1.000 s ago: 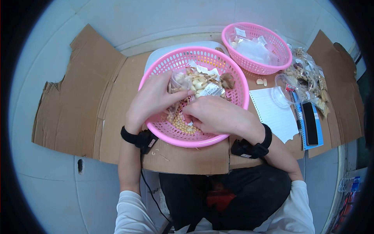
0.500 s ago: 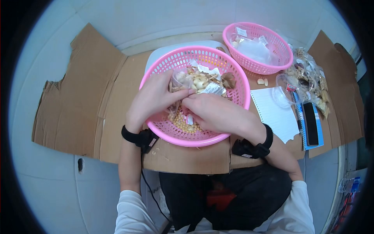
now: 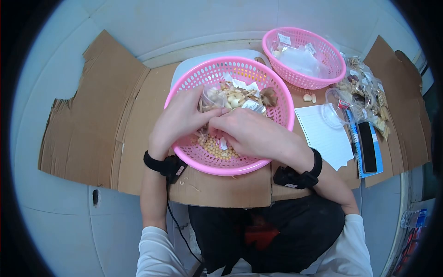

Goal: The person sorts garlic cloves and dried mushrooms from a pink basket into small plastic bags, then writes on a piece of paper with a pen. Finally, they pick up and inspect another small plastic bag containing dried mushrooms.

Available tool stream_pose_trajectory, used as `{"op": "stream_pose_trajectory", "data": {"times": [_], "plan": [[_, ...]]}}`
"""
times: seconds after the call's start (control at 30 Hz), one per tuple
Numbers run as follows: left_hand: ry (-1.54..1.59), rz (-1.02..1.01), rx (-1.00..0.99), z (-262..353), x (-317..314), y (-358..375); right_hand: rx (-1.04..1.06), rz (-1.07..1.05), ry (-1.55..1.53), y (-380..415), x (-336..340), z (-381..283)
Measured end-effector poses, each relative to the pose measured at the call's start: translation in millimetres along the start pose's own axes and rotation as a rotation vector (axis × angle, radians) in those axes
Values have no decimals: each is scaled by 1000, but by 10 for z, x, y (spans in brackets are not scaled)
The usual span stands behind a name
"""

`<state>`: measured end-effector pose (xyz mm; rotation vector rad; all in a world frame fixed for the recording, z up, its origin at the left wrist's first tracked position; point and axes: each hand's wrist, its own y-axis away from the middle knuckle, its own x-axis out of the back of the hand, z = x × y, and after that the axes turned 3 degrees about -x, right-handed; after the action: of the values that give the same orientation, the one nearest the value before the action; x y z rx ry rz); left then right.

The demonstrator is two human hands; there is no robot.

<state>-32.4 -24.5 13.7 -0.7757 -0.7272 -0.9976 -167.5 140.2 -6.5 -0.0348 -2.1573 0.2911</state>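
Note:
Both hands are inside the large pink basket. My left hand is closed around a clear plastic bag at the basket's left side. Against it, thumb to fingers, my right hand is pinched near the same bag; what it grips is hidden. Round yellowish beans lie loose in the bottom of the basket below my fingers. Behind the hands are pale cloves, thin dried strips, white labels and a brown dried piece.
A smaller pink basket with clear bags stands at the back right. Right of the large basket are two loose cloves, a lined notepad, a clear lid, a phone on a blue notebook, and filled bags. Cardboard flaps flank the table.
My right hand has shifted slightly left, closer in against my left hand. The left hand has stayed nearly in place at the bag.

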Motion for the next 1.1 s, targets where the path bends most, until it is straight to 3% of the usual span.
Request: {"op": "stream_pose_trajectory", "data": {"times": [0.7, 0.97, 1.1], "plan": [[-16, 13, -35, -11, -7, 0, 15, 19, -17, -9, 37, -57], [-3, 25, -68, -112, -39, -16, 201, 226, -115, -37, 42, -78], [-22, 19, -77, -132, -54, -28, 188, 263, -132, -43, 54, -76]]}}
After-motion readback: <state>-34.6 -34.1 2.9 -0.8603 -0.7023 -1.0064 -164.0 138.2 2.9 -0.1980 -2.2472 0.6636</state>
